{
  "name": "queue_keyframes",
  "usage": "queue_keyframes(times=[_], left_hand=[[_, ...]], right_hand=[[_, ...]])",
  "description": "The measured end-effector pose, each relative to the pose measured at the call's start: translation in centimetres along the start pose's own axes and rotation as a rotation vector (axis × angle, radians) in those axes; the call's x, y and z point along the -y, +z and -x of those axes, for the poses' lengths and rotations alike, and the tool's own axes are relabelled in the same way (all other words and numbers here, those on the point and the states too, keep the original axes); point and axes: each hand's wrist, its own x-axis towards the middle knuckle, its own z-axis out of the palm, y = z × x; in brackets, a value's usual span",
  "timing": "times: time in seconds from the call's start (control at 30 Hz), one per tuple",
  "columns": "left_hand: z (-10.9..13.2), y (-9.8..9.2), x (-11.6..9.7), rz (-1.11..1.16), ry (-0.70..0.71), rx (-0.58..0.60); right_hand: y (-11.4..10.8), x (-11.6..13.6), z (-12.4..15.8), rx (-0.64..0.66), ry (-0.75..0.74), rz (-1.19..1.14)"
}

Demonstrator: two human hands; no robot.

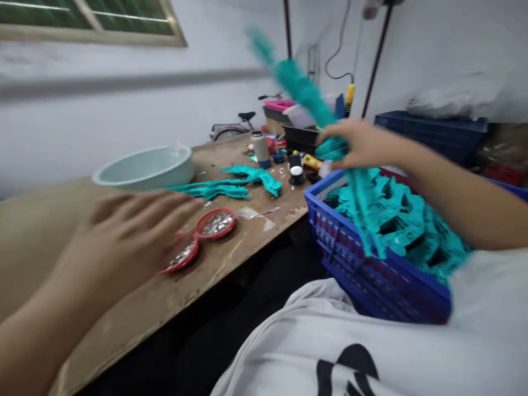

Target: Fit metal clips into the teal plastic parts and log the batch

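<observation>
Long teal plastic parts [307,93], blurred by motion, are gripped by my right hand [350,143] above the near end of a blue crate [379,291]. A heap of similar teal plastic parts [412,220] fills that crate. My left hand [136,236] hovers over the table with its fingers stretched out, holding nothing. Just beyond its fingertips are two joined red dishes [214,234] of small shiny metal pieces, one partly covered by the hand. More teal parts [247,181] lie on the table behind the dishes.
A pale green basin [144,170] rests on the brown table [223,261] at the back left. A bottle [259,148], a small tool [264,213] and a black bin [301,137] are farther along. Another dark blue crate [429,129] stands behind my right arm.
</observation>
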Motion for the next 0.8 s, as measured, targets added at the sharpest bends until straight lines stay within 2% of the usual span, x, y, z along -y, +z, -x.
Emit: queue_keyframes(times=[0.07,0.1,0.13,0.2,0.27,0.33,0.37,0.4,0.47,0.53,0.57,0.63,0.7,0.77,0.8], left_hand=[[1.1,1.1,0.2,0.018,0.025,0.185],[1.8,1.9,0.3,0.061,-0.010,0.262],[2.6,2.8,0.3,0.139,-0.085,0.306],[4.3,4.8,0.1,0.445,-0.283,0.308],[5.9,6.6,-0.8,0.933,-0.437,0.253],[7.3,7.9,-2.4,1.432,-0.486,0.196],[8.0,8.3,-3.3,1.608,-0.486,0.172],[8.5,8.5,-4.2,1.730,-0.498,0.125],[9.2,8.4,-5.4,1.849,-0.617,-0.031],[9.2,7.6,-5.3,1.855,-0.848,-0.234],[8.9,7.0,-4.6,1.834,-0.968,-0.315],[8.3,5.8,-2.5,1.814,-1.138,-0.405],[7.8,5.1,0.1,1.852,-1.159,-0.472],[8.0,5.2,2.6,1.879,-1.094,-0.538],[8.4,5.7,3.6,1.865,-1.069,-0.556]], right_hand=[[-1.7,-4.8,1.4,-0.091,0.251,0.013],[-1.8,-6.2,1.7,-0.104,0.336,-0.011],[-1.3,-6.8,1.5,-0.075,0.343,-0.049],[1.2,-5.0,0.1,-0.016,0.166,-0.147],[5.0,0.5,-2.6,0.027,-0.155,-0.256],[8.9,8.4,-5.6,0.077,-0.405,-0.358],[10.6,12.6,-7.0,0.120,-0.525,-0.409],[12.0,16.7,-8.3,0.156,-0.628,-0.450],[14.0,23.8,-10.3,0.185,-0.794,-0.463],[15.1,28.2,-12.3,0.196,-0.871,-0.483],[15.7,29.2,-13.5,0.220,-0.916,-0.545],[17.3,29.2,-17.1,0.303,-0.997,-0.788],[20.3,27.0,-22.8,0.352,-0.975,-1.068],[24.9,23.4,-29.8,0.283,-0.770,-1.137],[27.5,21.3,-33.3,0.224,-0.581,-1.043]])
